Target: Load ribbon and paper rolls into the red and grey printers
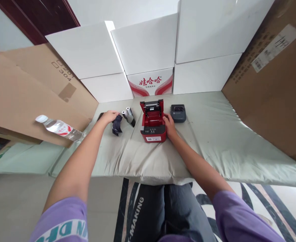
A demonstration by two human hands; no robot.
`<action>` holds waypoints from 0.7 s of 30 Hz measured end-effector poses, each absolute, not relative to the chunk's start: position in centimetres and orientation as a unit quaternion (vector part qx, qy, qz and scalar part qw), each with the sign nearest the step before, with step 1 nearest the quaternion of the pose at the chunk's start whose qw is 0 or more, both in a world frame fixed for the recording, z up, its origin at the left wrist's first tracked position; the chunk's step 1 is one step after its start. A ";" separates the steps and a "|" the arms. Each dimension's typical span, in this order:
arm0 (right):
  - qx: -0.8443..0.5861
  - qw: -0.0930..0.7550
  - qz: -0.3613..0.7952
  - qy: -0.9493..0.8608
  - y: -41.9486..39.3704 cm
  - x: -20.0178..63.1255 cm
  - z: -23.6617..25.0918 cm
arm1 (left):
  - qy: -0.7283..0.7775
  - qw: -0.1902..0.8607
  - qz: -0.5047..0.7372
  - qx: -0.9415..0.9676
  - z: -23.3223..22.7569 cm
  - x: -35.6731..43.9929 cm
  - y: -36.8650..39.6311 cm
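Red receipt printer (153, 126) sits mid-worktop (213, 141) on the pale green padded cover, lid tipped up and back, paper bay showing. Right hand (169, 126) rests flat against the printer's right side, fingers loosely spread, gripping nothing. Left hand (110, 117) closed around a dark crumpled wrapper (117, 125), left of the printer. Two paper rolls (128, 114) lie between wrapper and printer. Small grey printer (178, 112) just right of the right hand. Water bottle (59, 128) lies at far left on cardboard.

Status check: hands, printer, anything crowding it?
Left hand on dark wrapper. Right hand against red printer, lid open. Paper rolls left, grey device right.
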State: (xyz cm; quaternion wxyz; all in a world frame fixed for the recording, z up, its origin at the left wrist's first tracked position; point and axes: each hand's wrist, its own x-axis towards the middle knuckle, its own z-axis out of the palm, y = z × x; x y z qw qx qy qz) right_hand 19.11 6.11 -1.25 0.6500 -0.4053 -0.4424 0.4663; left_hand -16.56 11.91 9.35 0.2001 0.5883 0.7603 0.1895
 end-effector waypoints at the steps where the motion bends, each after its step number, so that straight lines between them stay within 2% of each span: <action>1: -0.405 0.650 0.467 -0.442 6.1 19.1 -1.2 | 0.773 0.154 0.125 0.602 9.2 -16.4 12.3; 4: -0.404 0.649 0.465 -0.447 6.2 19.0 -1.3 | 0.804 0.087 0.047 0.586 9.1 -15.8 12.8; 10: -0.405 0.651 0.459 -0.449 6.4 19.0 -1.7 | 0.824 0.065 0.051 0.561 8.9 -14.7 12.2; 12: -0.403 0.648 0.461 -0.452 6.4 19.0 -1.8 | 0.822 0.067 0.079 0.561 8.9 -14.8 11.8; 16: -0.400 0.645 0.461 -0.460 6.4 19.1 -1.8 | 0.816 -0.009 0.217 0.535 8.9 -17.0 11.7; 18: -0.400 0.647 0.457 -0.461 6.5 19.0 -1.8 | 0.810 0.020 0.207 0.549 8.6 -18.5 11.8; 21: -0.403 0.652 0.449 -0.459 6.5 18.9 -1.9 | 0.758 0.111 0.112 0.633 7.8 -20.2 11.7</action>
